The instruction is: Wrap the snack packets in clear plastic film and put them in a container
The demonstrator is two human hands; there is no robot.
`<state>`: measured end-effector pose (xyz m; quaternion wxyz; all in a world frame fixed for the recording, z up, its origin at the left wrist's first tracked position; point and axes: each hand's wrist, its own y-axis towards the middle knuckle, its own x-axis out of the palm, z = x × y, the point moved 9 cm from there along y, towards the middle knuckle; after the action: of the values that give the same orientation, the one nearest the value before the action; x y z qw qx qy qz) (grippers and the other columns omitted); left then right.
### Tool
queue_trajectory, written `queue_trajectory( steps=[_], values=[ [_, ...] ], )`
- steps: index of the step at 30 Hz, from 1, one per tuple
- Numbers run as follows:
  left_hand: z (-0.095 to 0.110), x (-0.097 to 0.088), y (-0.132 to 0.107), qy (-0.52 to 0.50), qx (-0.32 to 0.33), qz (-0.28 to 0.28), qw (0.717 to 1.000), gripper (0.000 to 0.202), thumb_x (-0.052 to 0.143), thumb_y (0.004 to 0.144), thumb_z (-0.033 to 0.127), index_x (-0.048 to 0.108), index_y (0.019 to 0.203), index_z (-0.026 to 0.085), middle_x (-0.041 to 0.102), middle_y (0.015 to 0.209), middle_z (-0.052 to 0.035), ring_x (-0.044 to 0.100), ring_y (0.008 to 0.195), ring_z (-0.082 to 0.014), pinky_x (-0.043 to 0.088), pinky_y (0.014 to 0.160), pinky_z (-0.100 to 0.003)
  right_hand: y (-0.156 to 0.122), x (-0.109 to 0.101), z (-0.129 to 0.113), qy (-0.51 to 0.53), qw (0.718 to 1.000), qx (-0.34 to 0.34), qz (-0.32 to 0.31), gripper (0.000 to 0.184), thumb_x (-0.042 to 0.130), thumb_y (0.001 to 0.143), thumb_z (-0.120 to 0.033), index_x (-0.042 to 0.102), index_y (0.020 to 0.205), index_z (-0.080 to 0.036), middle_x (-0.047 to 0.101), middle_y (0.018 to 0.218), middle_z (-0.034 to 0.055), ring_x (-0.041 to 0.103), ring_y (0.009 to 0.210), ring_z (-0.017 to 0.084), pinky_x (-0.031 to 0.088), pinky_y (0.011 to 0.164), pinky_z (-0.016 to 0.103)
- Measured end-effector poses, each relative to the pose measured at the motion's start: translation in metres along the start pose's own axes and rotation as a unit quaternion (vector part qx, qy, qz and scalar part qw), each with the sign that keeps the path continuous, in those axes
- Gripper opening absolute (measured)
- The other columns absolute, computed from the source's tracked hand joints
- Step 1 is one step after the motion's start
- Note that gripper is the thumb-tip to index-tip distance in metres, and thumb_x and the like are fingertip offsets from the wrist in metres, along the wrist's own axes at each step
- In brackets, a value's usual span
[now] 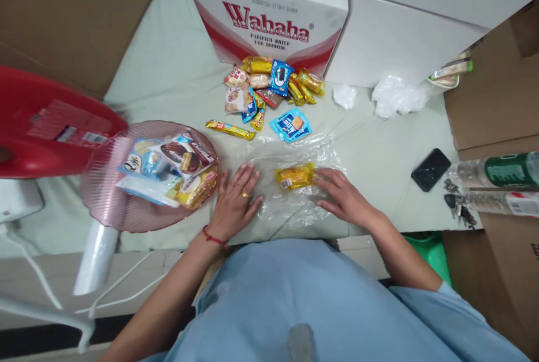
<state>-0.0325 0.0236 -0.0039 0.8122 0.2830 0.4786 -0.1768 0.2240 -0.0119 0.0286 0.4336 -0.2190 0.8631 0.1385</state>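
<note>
A yellow wrapped snack lies on a thin clear plastic sheet or bag in front of me. My left hand rests flat on the left part of the plastic, fingers stretched out, holding nothing. At the snack's right end is my right hand, its fingers apart and the index fingertip at or just touching the wrapper. Beyond the plastic lie a blue snack packet and a slim yellow snack stick. Left of my left hand, a pink ribbed plastic bowl holds several snack packets.
A heap of small wrapped snacks sits against a Wahaha water carton. Crumpled clear plastic, a black phone, keys and two bottles are on the right. A red plastic object and a plastic roll are left.
</note>
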Motion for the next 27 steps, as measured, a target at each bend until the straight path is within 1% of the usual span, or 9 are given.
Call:
queue_trajectory(
  steps=[2, 5, 7, 9, 13, 18, 22, 25, 27],
  values=[
    [0.005, -0.007, -0.007, -0.015, 0.017, 0.002, 1.0, 0.076, 0.055, 0.097, 0.019, 0.028, 0.167, 0.031, 0.047, 0.167, -0.0122, 0.035, 0.161, -0.0282, 0.021, 0.132, -0.059, -0.024, -0.003, -0.003, 0.007, 1.0, -0.009, -0.025, 0.064, 0.068, 0.101, -0.044, 0.045, 0.159, -0.028, 0.048, 0.16, 0.0175, 0.044, 0.15, 0.035, 0.046, 0.12, 0.061],
    [0.015, -0.005, -0.018, -0.06, 0.063, -0.063, 0.994, 0.071, 0.048, 0.088, 0.008, 0.046, 0.155, 0.03, 0.052, 0.164, -0.0093, 0.036, 0.16, -0.0276, 0.018, 0.132, -0.062, -0.051, 0.008, -0.001, -0.009, 0.999, -0.006, -0.042, 0.065, 0.073, 0.098, -0.042, 0.05, 0.155, -0.022, 0.047, 0.16, 0.0206, 0.042, 0.151, 0.037, 0.046, 0.12, 0.062],
    [0.02, 0.002, -0.024, -0.088, 0.084, -0.115, 0.986, 0.06, 0.05, 0.087, 0.011, 0.054, 0.146, 0.026, 0.054, 0.162, -0.0108, 0.038, 0.159, -0.0291, 0.018, 0.132, -0.063, -0.06, 0.014, 0.003, -0.024, 1.0, 0.004, -0.019, 0.048, 0.069, 0.1, -0.035, 0.059, 0.145, -0.021, 0.051, 0.157, 0.0203, 0.045, 0.149, 0.036, 0.048, 0.118, 0.062],
    [0.021, 0.006, -0.028, -0.096, 0.082, -0.131, 0.983, 0.043, 0.056, 0.092, 0.021, 0.06, 0.135, 0.022, 0.057, 0.159, -0.013, 0.042, 0.156, -0.0317, 0.02, 0.131, -0.064, -0.061, 0.014, 0.006, -0.027, 0.999, 0.009, 0.021, 0.027, 0.062, 0.103, -0.027, 0.068, 0.13, -0.022, 0.058, 0.15, 0.0176, 0.049, 0.145, 0.034, 0.051, 0.115, 0.059],
    [0.014, 0.008, -0.021, -0.103, 0.034, -0.084, 0.991, 0.015, 0.054, 0.101, 0.027, 0.068, 0.107, 0.024, 0.072, 0.142, -0.0087, 0.055, 0.146, -0.0292, 0.029, 0.127, -0.06, -0.043, -0.011, 0.008, -0.003, 0.998, -0.008, 0.069, 0.017, 0.056, 0.105, -0.023, 0.072, 0.112, -0.025, 0.065, 0.141, 0.0134, 0.056, 0.136, 0.03, 0.054, 0.108, 0.054],
    [-0.008, 0.005, -0.002, -0.17, -0.082, -0.008, 0.982, 0.022, 0.047, 0.106, 0.032, 0.067, 0.102, 0.023, 0.081, 0.113, -0.0065, 0.072, 0.117, -0.0231, 0.045, 0.114, -0.049, 0.004, -0.051, 0.017, 0.032, 0.998, 0.011, 0.049, 0.018, 0.052, 0.107, -0.03, 0.069, 0.107, -0.023, 0.075, 0.111, 0.0101, 0.068, 0.104, 0.023, 0.055, 0.094, 0.039],
    [-0.029, 0.006, 0.01, -0.164, -0.201, 0.04, 0.965, 0.031, 0.048, 0.104, 0.041, 0.064, 0.085, 0.023, 0.077, 0.087, -0.0063, 0.071, 0.087, -0.0222, 0.052, 0.088, -0.039, 0.043, -0.048, 0.054, 0.036, 0.992, 0.12, -0.01, 0.023, 0.05, 0.105, -0.031, 0.07, 0.103, -0.02, 0.074, 0.087, 0.0034, 0.065, 0.077, 0.018, 0.049, 0.076, 0.029],
    [-0.038, 0.006, 0.014, -0.12, -0.268, 0.088, 0.952, 0.031, 0.052, 0.099, 0.044, 0.058, 0.076, 0.024, 0.068, 0.074, -0.0043, 0.064, 0.077, -0.0224, 0.048, 0.077, -0.037, 0.063, -0.039, 0.075, -0.052, 0.981, 0.175, -0.061, 0.02, 0.054, 0.099, -0.023, 0.073, 0.104, -0.018, 0.075, 0.095, 0.0082, 0.064, 0.085, 0.022, 0.047, 0.077, 0.03],
    [-0.038, 0.005, 0.017, -0.093, -0.283, 0.124, 0.946, 0.029, 0.056, 0.096, 0.044, 0.056, 0.075, 0.024, 0.066, 0.075, -0.0047, 0.062, 0.079, -0.0234, 0.047, 0.077, -0.038, 0.07, -0.047, 0.075, -0.139, 0.97, 0.196, -0.046, 0.022, 0.058, 0.096, -0.02, 0.075, 0.109, -0.017, 0.074, 0.108, 0.0147, 0.062, 0.097, 0.027, 0.048, 0.079, 0.033]
  ],
)
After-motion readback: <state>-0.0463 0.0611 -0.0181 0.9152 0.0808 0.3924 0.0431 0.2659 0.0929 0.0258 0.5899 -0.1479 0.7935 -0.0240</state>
